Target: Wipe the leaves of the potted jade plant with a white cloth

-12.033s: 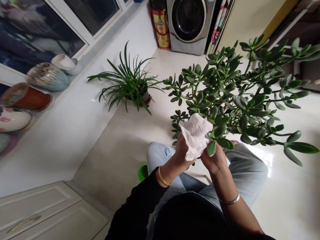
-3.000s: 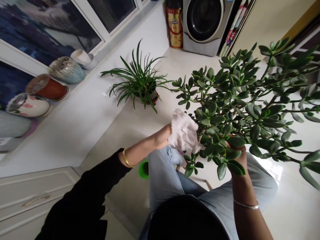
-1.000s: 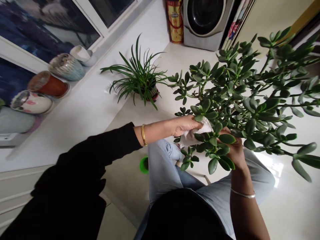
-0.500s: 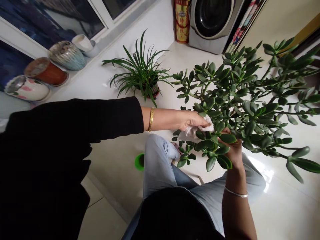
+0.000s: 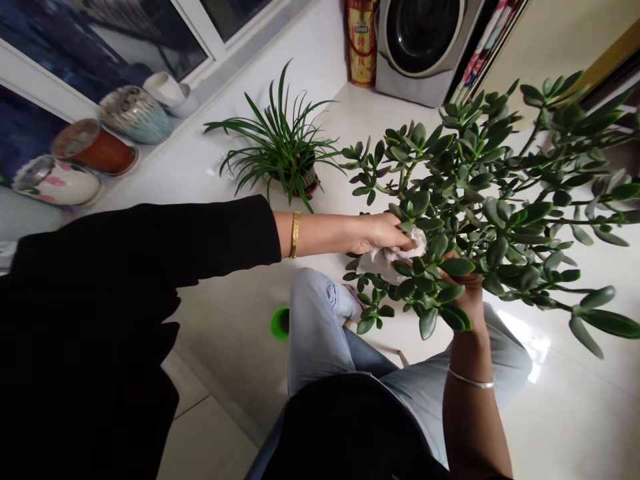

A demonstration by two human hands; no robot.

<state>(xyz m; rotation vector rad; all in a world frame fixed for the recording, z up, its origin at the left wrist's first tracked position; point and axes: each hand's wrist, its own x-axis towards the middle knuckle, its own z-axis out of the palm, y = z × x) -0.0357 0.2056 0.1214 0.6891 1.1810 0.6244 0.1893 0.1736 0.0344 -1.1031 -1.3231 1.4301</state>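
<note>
Your left hand [image 5: 383, 233] is pressing one crumpled paper towel [image 5: 387, 261] in a narrow grip against the glossy, fleshy leaves of a jade plant [image 5: 493, 213] spreading above your knees [image 5: 313, 293]; your right hand [image 5: 465, 287] is sitting behind those leaves, its grip hidden, so I cannot tell its state.

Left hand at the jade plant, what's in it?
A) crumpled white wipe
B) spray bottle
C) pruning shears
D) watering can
A. The left hand grips a crumpled white wipe among the leaves of the jade plant, and the wipe shows under the palm.
</note>
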